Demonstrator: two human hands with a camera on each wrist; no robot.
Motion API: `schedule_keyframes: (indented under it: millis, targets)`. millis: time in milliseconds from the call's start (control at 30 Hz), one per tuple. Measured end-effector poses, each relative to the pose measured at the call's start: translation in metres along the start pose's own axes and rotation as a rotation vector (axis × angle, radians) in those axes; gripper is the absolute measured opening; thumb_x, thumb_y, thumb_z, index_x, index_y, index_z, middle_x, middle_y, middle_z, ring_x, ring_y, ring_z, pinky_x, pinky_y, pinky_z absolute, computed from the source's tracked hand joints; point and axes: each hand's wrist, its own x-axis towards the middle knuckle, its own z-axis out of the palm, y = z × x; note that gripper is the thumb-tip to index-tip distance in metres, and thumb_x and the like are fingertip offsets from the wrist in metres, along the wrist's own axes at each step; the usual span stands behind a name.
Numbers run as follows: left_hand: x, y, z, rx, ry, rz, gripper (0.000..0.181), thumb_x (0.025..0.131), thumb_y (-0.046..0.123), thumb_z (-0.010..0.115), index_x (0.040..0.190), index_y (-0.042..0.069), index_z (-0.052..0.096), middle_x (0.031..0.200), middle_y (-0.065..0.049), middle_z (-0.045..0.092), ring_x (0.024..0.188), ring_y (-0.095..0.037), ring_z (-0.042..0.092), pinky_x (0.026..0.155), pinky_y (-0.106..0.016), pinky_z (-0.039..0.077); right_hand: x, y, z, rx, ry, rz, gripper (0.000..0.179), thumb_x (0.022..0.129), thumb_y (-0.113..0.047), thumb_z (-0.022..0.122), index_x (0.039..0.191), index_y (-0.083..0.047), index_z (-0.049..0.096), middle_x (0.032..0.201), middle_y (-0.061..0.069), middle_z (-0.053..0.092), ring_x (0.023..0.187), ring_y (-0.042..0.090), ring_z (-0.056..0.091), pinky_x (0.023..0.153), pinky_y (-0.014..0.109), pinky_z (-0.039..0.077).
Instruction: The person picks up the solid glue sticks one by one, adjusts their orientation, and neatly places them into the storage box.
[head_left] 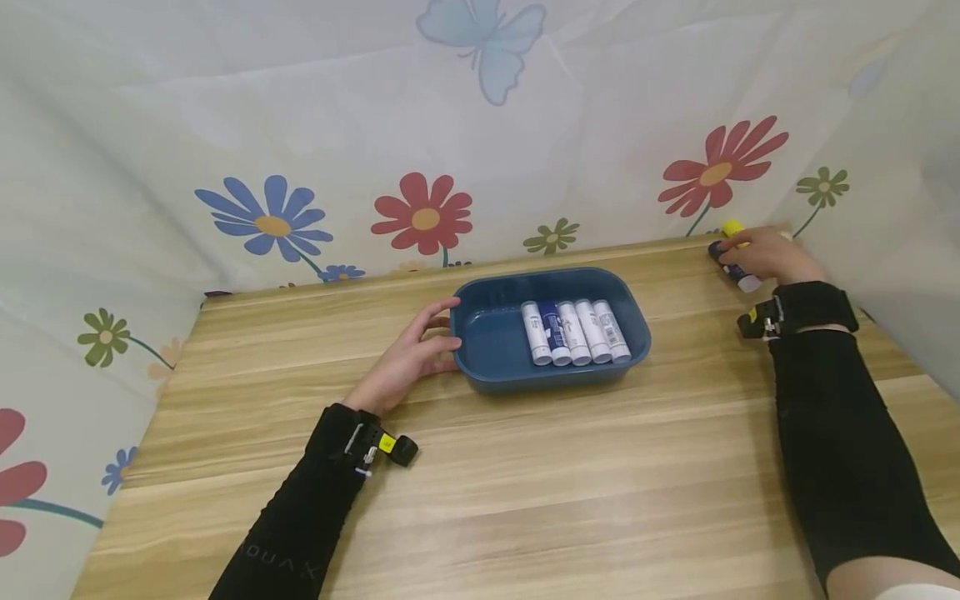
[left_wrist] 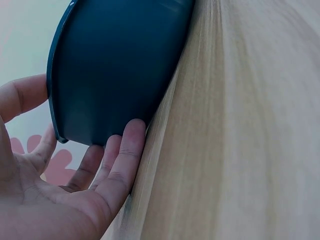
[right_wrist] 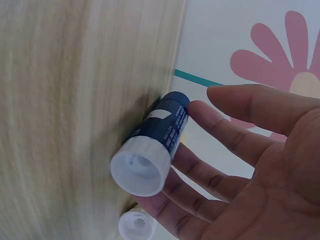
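Loading looks to me like the work in hand, and I judge the step to be taking hold of a dark tube (right_wrist: 162, 125) off to the right of the blue tray (head_left: 483, 337). Five tubes (head_left: 574, 333) lie side by side in the tray's right part, with its left part bare. As I read it, the next move calls for my right hand (head_left: 776, 254) to bring its thumb in against the dark tube, then carry it leftward to the tray's bare part. For now that hand is loosely spread, far to the tray's right: the index fingertip touches the tube's dark end, the other fingers reach behind its body, and the thumb stands off, so I see no firm grasp. The tube sits just in front of those fingers, pale cap toward the wrist camera; I cannot tell whether it bears fully on the table. Farther from the tray than this tube shows another white-capped end (right_wrist: 136, 225), and a yellow piece (head_left: 732, 227) peeks out past the fingers. At the tray's left end, my left hand (head_left: 405, 362) has relaxed, parted fingers touching rim and outer wall, steadying rather than clutching, I think.
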Motion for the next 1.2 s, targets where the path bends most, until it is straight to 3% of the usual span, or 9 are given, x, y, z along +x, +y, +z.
schedule_keyframes:
  millis: [167, 433, 567, 833, 1033, 1200]
  targets:
    - [0.002, -0.001, -0.001, -0.001, -0.004, 0.002, 0.055, 0.099, 0.015, 0.057, 0.147, 0.034, 0.037, 0.143, -0.009, 0.033, 0.127, -0.033, 0.046, 0.098, -0.044, 0.055, 0.003, -0.004, 0.006, 0.049, 0.014, -0.038, 0.046, 0.097, -0.020, 0.052, 0.132, 0.011, 0.048, 0.119, 0.033, 0.042, 0.095, 0.039, 0.042, 0.068, 0.031, 0.038]
    - [0.003, 0.000, -0.002, 0.006, -0.010, 0.005, 0.056, 0.098, 0.018, 0.058, 0.147, 0.033, 0.036, 0.144, -0.009, 0.032, 0.128, -0.033, 0.046, 0.099, -0.045, 0.054, 0.010, -0.007, 0.014, -0.025, 0.062, -0.126, 0.041, 0.086, -0.007, 0.060, 0.124, 0.009, 0.055, 0.120, 0.039, 0.050, 0.088, 0.038, 0.046, 0.065, 0.029, 0.038]
    - [0.003, 0.000, -0.002, 0.007, -0.008, 0.002, 0.056, 0.098, 0.018, 0.058, 0.147, 0.034, 0.037, 0.144, -0.009, 0.033, 0.128, -0.033, 0.046, 0.099, -0.045, 0.054, 0.013, -0.007, 0.017, -0.019, 0.086, -0.128, 0.041, 0.083, -0.002, 0.061, 0.122, 0.009, 0.057, 0.114, 0.038, 0.052, 0.082, 0.037, 0.045, 0.061, 0.031, 0.037]
    - [0.002, -0.001, -0.001, 0.007, -0.007, 0.003, 0.056, 0.098, 0.017, 0.058, 0.147, 0.034, 0.037, 0.144, -0.009, 0.033, 0.128, -0.033, 0.046, 0.098, -0.044, 0.054, 0.015, -0.002, 0.017, 0.018, 0.083, -0.106, 0.042, 0.082, -0.003, 0.062, 0.123, 0.009, 0.057, 0.118, 0.037, 0.049, 0.080, 0.034, 0.044, 0.059, 0.030, 0.037]
    - [0.002, -0.002, -0.002, 0.008, -0.005, -0.001, 0.056, 0.098, 0.017, 0.058, 0.148, 0.033, 0.036, 0.144, -0.009, 0.033, 0.128, -0.033, 0.046, 0.098, -0.044, 0.055, 0.014, 0.004, 0.014, 0.208, 0.017, -0.050, 0.046, 0.093, -0.009, 0.059, 0.135, 0.008, 0.048, 0.129, 0.032, 0.040, 0.081, 0.022, 0.050, 0.061, 0.024, 0.048]
    - [0.002, -0.003, -0.002, 0.007, -0.005, -0.005, 0.056, 0.098, 0.017, 0.057, 0.148, 0.034, 0.036, 0.145, -0.009, 0.033, 0.128, -0.034, 0.046, 0.099, -0.044, 0.054, 0.010, -0.001, 0.010, 0.311, -0.015, -0.036, 0.049, 0.099, -0.011, 0.051, 0.144, 0.005, 0.040, 0.139, 0.030, 0.032, 0.093, 0.024, 0.050, 0.067, 0.024, 0.052]
